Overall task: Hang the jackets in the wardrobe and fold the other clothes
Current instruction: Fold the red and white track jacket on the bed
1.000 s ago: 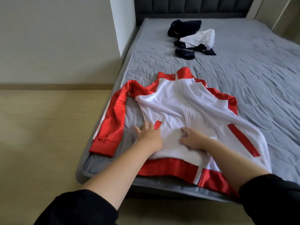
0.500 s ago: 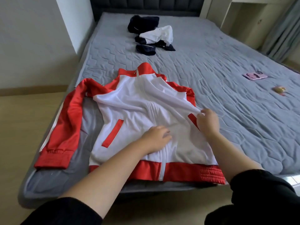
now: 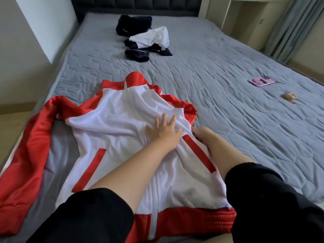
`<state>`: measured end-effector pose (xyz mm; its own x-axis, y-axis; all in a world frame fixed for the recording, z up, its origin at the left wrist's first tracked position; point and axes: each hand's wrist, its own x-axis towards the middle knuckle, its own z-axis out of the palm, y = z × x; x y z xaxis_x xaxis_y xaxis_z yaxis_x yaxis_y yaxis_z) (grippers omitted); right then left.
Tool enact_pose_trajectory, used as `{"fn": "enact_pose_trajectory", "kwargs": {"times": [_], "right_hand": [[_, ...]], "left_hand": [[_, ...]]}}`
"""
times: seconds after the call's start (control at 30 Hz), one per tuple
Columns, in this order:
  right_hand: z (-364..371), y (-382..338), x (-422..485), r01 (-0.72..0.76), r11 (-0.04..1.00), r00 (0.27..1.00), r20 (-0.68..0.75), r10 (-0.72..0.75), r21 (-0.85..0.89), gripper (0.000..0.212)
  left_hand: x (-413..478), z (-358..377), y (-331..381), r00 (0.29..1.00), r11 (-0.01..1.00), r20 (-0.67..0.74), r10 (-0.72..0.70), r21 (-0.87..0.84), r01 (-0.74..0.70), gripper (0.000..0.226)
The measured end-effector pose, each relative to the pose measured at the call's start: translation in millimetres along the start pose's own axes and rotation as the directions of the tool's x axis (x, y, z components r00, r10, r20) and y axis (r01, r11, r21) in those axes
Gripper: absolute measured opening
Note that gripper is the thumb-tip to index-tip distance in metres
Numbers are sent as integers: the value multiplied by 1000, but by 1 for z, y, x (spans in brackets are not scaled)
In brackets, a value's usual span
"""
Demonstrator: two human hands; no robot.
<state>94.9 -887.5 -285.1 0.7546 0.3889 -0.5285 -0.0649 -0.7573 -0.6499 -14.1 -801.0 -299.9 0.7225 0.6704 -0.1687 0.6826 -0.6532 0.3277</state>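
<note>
A white and red zip jacket [image 3: 112, 130] lies front up near the foot of the grey bed [image 3: 228, 111], its left sleeve stretched out toward the bed's edge. My left hand [image 3: 164, 132] presses flat on the jacket's chest with fingers spread. My right hand [image 3: 203, 135] sits at the jacket's right side with fingers curled into the white fabric beside the red pocket stripe. The right sleeve is folded under and mostly hidden. A heap of dark navy and white clothes [image 3: 143, 39] lies near the headboard.
A pink flat object [image 3: 261, 81] and a small yellow-pink item [image 3: 289, 97] lie on the bed's right side. A dark padded headboard [image 3: 136, 4], a white wall corner at left, wooden floor, curtains and a cabinet at right surround the bed.
My left hand slid up from the jacket's lower middle to its chest and spread flat. My right hand stayed at the right side, gripping fabric. The camera moved closer.
</note>
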Motion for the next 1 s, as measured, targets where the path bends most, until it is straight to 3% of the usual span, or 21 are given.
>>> {"fn": "enact_pose_trajectory", "kwargs": {"times": [0.13, 0.23, 0.33, 0.37, 0.43, 0.5, 0.57, 0.63, 0.67, 0.7, 0.73, 0.8, 0.83, 0.87, 0.93, 1.0], "right_hand": [[3, -7, 0, 55, 998, 991, 121, -57, 22, 13], [-2, -7, 4, 1, 948, 977, 200, -69, 320, 14], [-16, 4, 10, -65, 845, 986, 166, -28, 530, 24], [-21, 12, 11, -48, 878, 988, 150, -28, 476, 25], [-35, 28, 8, -14, 985, 981, 191, -20, 174, 26], [-46, 41, 7, -39, 999, 928, 371, 46, -26, 25], [-53, 49, 9, -33, 982, 908, 404, 108, -188, 18], [-64, 46, 16, -58, 995, 972, 222, 74, -77, 8], [-72, 44, 20, -68, 996, 998, 12, 67, 60, 9], [-84, 40, 25, -27, 978, 961, -265, 82, 205, 18], [-99, 33, 26, 86, 947, 850, -518, 92, 309, 25], [-132, 12, 26, 360, 864, 621, -782, 60, 352, 37], [-145, 2, 27, 451, 832, 556, -831, 21, 323, 48], [-154, -8, 28, 495, 822, 535, -844, -33, 281, 59], [-158, -16, 33, 450, 887, 560, -807, -189, 104, 75], [-149, -5, 40, 258, 963, 645, -728, -232, -79, 82]], "left_hand": [[12, 4, 4, 995, 988, 19, -102, -114, 103, 67], [18, 6, 5, 989, 977, 6, -145, -156, 144, 67], [16, 15, 7, 992, 977, -37, -121, -182, 112, 66], [14, 19, 7, 993, 978, -55, -108, -183, 96, 66], [12, 28, 5, 994, 980, -79, -82, -190, 65, 66], [10, 33, 1, 995, 980, -87, -55, -196, 37, 66], [9, 38, -3, 995, 981, -95, -21, -193, 3, 66], [8, 41, -5, 995, 982, -99, 5, -187, -23, 67], [8, 42, -6, 996, 983, -92, 11, -183, -27, 67], [9, 42, -6, 997, 984, -79, 13, -174, -27, 69], [10, 42, -6, 998, 987, -63, 12, -162, -22, 70], [13, 40, -5, 999, 990, -35, 5, -139, -10, 74], [14, 39, -5, 1000, 992, -24, 5, -124, -8, 75], [15, 38, -5, 1000, 994, -14, 9, -105, -10, 75], [15, 37, -4, 1000, 998, 8, 20, -67, -19, 74], [14, 35, -4, 999, 998, 36, 30, -62, -28, 73]]}}
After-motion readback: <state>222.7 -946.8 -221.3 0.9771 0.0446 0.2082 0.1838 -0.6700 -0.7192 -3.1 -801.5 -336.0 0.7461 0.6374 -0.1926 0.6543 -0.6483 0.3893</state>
